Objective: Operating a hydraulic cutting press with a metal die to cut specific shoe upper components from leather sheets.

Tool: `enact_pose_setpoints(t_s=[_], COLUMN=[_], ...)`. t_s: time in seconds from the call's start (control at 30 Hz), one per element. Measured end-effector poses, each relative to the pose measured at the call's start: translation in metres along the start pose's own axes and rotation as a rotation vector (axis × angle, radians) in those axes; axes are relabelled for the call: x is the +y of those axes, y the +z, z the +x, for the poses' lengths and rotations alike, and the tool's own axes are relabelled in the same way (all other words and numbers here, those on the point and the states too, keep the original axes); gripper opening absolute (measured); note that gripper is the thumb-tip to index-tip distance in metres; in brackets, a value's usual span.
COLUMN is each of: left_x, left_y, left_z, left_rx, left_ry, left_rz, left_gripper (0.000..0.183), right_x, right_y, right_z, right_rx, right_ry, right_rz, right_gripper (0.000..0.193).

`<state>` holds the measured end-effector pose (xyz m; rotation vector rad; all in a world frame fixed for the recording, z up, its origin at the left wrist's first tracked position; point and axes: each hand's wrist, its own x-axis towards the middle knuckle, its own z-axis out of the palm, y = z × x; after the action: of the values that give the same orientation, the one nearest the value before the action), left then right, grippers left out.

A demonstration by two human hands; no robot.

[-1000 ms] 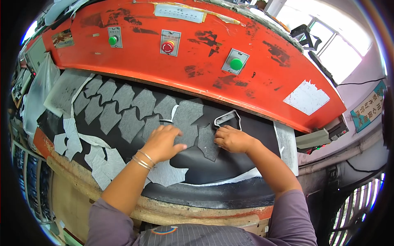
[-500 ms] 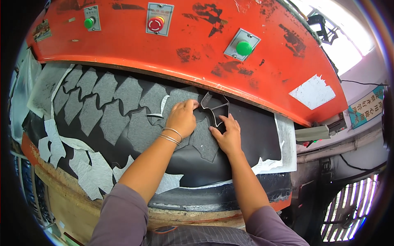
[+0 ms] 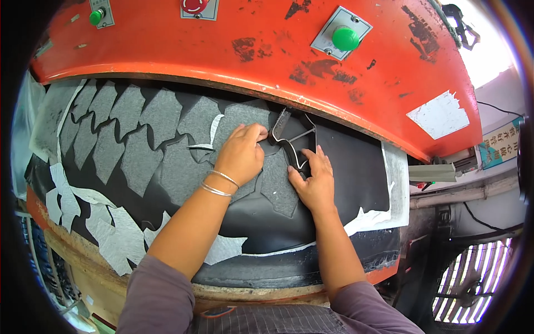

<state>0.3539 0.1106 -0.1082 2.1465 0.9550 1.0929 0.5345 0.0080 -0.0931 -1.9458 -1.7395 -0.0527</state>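
Two rows of grey, pointed felt-like pieces run from well left of the metal strip die almost up to it, with black gaps between most of them. Judging by these, the stretch left of the die is largely done. Off-white irregular scraps lie left of the die and nearer the body. A curved white strip rests on the pieces, between the scraps and the die.

The left hand is at the die's left wall, its fingers loosely bent; whether they grip it, I cannot tell. The die itself stands on the black sheet, at the right end of the rows. At its near end, the right hand has thumb and fingers slightly parted around the narrow tip, seemingly in a light pinch. Right of the die the sheet shows no grey pieces, so that part appears left to do. Beyond the die stands the red press front.
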Motion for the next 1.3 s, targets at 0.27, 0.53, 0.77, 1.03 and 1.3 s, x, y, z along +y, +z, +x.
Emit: enact_pose_setpoints(t_s=[0.27, 0.53, 0.77, 1.03, 1.3], left_x=[0.005, -0.004, -0.005, 0.005, 0.001], left_y=[0.002, 0.001, 0.001, -0.007, -0.114], left_z=[-0.008, -0.001, 0.004, 0.002, -0.026], left_rx=[0.029, -0.096, -0.126, -0.094, 0.236], left_ry=[-0.104, -0.02, 0.019, 0.003, -0.149], left_rz=[-0.037, 0.088, 0.155, 0.149, -0.131], left_gripper=[0.032, 0.041, 0.04, 0.038, 0.009], right_x=[-0.012, -0.007, -0.004, -0.008, -0.034], right_y=[-0.007, 0.002, 0.0, -0.004, -0.063], right_z=[-0.009, 0.0, 0.003, 0.001, -0.008], right_rx=[-0.032, -0.009, -0.061, -0.068, 0.062], right_ry=[0.265, 0.064, 0.125, 0.12, 0.274], right_rz=[0.188, -0.042, -0.01, -0.025, 0.493], right_gripper=[0.091, 0.086, 0.084, 0.085, 0.084])
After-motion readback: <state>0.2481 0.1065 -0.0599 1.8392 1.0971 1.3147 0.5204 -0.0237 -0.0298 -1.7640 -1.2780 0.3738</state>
